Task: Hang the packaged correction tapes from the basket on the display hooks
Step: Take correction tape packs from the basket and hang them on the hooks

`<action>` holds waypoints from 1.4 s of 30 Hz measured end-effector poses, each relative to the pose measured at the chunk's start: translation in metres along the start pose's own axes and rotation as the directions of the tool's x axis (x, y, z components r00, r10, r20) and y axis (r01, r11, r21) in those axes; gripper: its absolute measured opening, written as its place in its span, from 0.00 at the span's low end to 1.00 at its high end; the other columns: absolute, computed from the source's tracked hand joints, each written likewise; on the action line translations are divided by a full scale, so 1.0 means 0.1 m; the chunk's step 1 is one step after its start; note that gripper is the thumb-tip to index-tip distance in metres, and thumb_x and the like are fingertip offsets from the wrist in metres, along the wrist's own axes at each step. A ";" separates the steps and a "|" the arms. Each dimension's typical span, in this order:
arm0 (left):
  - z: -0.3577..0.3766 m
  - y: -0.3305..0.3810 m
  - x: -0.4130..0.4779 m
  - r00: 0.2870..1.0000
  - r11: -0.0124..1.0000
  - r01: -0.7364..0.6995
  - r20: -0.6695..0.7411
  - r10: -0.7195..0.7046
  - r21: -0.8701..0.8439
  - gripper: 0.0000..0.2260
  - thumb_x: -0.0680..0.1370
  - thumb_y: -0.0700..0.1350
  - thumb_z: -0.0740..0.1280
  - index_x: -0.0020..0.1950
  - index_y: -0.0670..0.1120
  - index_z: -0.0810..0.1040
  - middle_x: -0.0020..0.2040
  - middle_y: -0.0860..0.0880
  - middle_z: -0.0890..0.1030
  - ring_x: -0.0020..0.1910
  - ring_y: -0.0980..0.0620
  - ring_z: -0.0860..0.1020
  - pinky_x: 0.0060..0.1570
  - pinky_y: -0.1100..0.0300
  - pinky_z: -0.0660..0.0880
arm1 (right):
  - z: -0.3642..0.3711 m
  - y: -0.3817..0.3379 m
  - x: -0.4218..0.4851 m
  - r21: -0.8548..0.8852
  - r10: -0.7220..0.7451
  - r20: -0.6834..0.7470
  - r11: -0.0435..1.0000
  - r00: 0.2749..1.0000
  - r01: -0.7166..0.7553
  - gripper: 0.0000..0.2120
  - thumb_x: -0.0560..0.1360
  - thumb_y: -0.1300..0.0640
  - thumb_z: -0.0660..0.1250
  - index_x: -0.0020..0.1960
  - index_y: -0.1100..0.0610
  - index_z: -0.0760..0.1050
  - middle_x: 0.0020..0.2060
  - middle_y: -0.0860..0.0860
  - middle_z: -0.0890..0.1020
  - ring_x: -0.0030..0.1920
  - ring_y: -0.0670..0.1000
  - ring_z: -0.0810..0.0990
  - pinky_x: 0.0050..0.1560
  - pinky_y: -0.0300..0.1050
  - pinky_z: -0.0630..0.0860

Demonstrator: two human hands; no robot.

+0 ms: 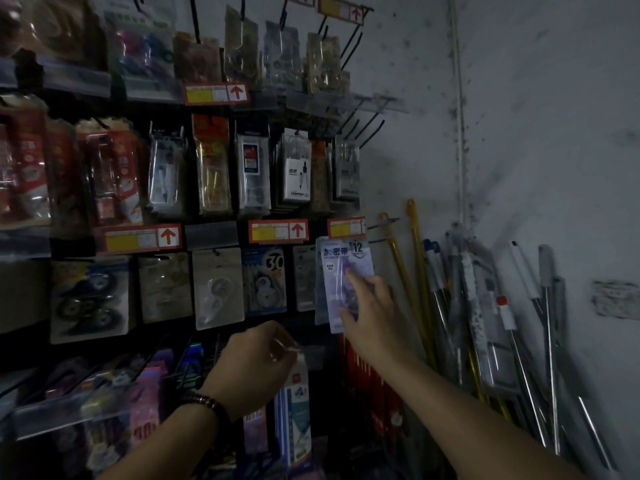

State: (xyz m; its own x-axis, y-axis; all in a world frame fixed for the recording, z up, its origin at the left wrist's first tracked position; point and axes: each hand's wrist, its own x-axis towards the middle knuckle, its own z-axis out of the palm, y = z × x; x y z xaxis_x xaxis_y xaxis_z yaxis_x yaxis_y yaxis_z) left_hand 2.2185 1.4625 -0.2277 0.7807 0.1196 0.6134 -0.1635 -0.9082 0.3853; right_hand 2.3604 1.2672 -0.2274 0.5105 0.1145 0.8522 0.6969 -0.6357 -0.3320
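At centre right of the frame the right hand [369, 306] lays its index finger on a pale purple correction tape pack [341, 268] (marked 12), just below a red price tag [346, 226]. The left hand [256, 365] curls at lower centre.

I read one packaged correction tape [344, 282] at the right end of the third display row. It is a flat, pale lilac and white card pack with a clear front; a large "12" is printed at its upper right and blue characters at its upper left. It is upright, face out, with a slight tilt. Its left edge overlaps the neighbouring pack. The hook carrying it cannot be made out. Bare black display hooks [373, 132] project from the right end of the row above. The basket is out of view.
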 end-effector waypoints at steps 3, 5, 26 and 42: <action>0.00 -0.02 -0.02 1.000 0.999 -0.016 0.023 0.015 0.032 0.03 0.79 0.53 0.72 0.51 0.59 0.79 0.44 0.60 0.83 0.45 0.63 0.81 0.44 0.68 0.76 | 0.02 0.00 0.10 -0.008 -0.015 0.001 1.000 1.000 0.015 0.43 0.81 0.46 0.69 0.82 0.30 0.42 0.67 0.46 0.66 0.57 0.49 0.76 0.50 0.51 0.83; -0.01 -0.03 -0.03 0.999 0.999 -0.023 0.040 0.022 0.041 0.03 0.79 0.53 0.71 0.51 0.59 0.79 0.44 0.60 0.83 0.46 0.63 0.81 0.45 0.68 0.76 | 0.02 0.02 0.15 -0.020 -0.006 0.005 1.000 1.000 0.006 0.42 0.81 0.46 0.68 0.82 0.31 0.43 0.68 0.46 0.65 0.59 0.49 0.75 0.52 0.51 0.82; 0.05 -0.88 -2.00 0.963 0.991 0.022 0.264 -0.057 0.135 0.08 0.75 0.61 0.64 0.46 0.59 0.77 0.39 0.62 0.82 0.42 0.60 0.82 0.40 0.61 0.75 | 0.21 -0.76 -1.33 0.090 0.028 0.196 0.995 0.980 -0.046 0.13 0.82 0.52 0.66 0.66 0.50 0.73 0.61 0.48 0.73 0.55 0.53 0.77 0.49 0.50 0.77; 1.38 -2.33 -5.46 0.608 0.810 0.511 0.545 -0.578 0.289 0.03 0.79 0.52 0.71 0.52 0.59 0.81 0.54 0.61 0.82 0.48 0.62 0.79 0.48 0.66 0.77 | 1.53 -0.72 -5.91 -0.063 0.227 0.910 0.903 0.348 -0.424 0.06 0.77 0.50 0.71 0.49 0.43 0.75 0.44 0.41 0.81 0.47 0.47 0.82 0.51 0.50 0.81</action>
State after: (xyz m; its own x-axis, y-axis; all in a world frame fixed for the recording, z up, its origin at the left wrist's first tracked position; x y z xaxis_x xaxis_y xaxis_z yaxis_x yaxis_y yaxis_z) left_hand 1.9138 1.5533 -0.7475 0.8977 0.3789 -0.2251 0.4404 -0.7903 0.4260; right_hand 2.0856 1.3617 -0.7695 0.7938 0.5903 -0.1464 0.3816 -0.6708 -0.6359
